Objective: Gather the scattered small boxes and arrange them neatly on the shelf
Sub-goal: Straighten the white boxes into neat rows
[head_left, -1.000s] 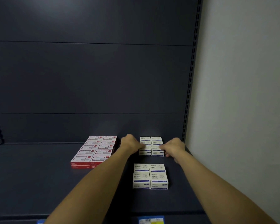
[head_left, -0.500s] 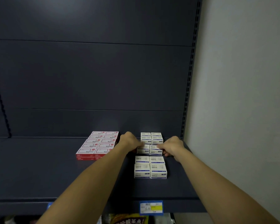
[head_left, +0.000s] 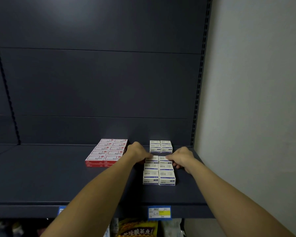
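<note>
Both hands are clamped on one pair of white boxes [head_left: 158,159] and draw it toward the shelf's front edge. The left hand [head_left: 138,153] grips the pair's left side, fingers curled over the top at 9 o'clock of it; the right hand [head_left: 181,158] grips the right side at 3 o'clock, thumb low on the outer wall.

A second ago this pair sat hard against the rear white boxes [head_left: 161,146], with a wide strip of bare shelf before the front white block [head_left: 159,175]. Half a second ago the strip had narrowed. Now the pair has come off the rear group, a dark gap lies at its 12 o'clock, and its near edge touches or almost touches the front block at 6 o'clock. The head has also tipped down, since the yellow price tag [head_left: 159,212] and the packets under the shelf [head_left: 41,177] now show.

In my judgement this step closes the white boxes into one column, front first; the rear group, near the back panel, is what is left to bring forward. The red boxes [head_left: 107,152] at 9 o'clock of the hands stand in a tidy double row and look finished. The main risk is skewing the pair if one hand pulls harder than the other.
</note>
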Available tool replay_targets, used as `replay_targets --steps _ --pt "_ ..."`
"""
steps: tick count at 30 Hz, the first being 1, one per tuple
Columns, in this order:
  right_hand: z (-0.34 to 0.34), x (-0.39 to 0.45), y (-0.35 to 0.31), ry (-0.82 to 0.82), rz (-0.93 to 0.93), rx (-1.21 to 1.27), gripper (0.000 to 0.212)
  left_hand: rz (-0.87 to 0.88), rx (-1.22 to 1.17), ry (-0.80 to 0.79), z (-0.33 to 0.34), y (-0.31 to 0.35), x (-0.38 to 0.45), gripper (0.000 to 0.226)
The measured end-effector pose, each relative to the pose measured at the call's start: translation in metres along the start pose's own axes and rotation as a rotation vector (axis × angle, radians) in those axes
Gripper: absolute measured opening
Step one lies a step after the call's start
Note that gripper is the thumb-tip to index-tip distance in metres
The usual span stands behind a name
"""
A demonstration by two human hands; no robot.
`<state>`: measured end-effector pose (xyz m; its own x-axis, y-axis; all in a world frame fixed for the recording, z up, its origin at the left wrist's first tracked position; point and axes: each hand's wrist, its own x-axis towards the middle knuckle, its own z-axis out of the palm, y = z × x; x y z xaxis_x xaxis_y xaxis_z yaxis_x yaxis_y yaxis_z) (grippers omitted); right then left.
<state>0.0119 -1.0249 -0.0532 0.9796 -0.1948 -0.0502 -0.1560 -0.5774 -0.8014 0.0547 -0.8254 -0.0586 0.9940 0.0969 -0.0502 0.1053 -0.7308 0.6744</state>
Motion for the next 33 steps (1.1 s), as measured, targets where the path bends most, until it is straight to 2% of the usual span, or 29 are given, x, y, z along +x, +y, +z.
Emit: replay_targets --steps 15,22,27,33 --pt "-0.006 -0.004 -0.003 -0.068 -0.022 -0.037 0.016 0.020 0.062 -0.069 -0.010 0.003 -0.002 0.034" --pt "-0.008 -0.001 -0.004 -0.077 -0.016 -0.030 0.017 0.039 0.044 -0.170 -0.016 0.007 -0.002 0.033" --pt "-0.009 0.008 -0.003 0.021 -0.012 0.018 0.019 0.025 0.019 -0.087 -0.016 0.006 0.004 0.026" --pt "-0.009 0.031 0.001 0.137 -0.006 0.074 0.019 0.022 0.096 0.076 -0.011 0.000 0.021 0.020"
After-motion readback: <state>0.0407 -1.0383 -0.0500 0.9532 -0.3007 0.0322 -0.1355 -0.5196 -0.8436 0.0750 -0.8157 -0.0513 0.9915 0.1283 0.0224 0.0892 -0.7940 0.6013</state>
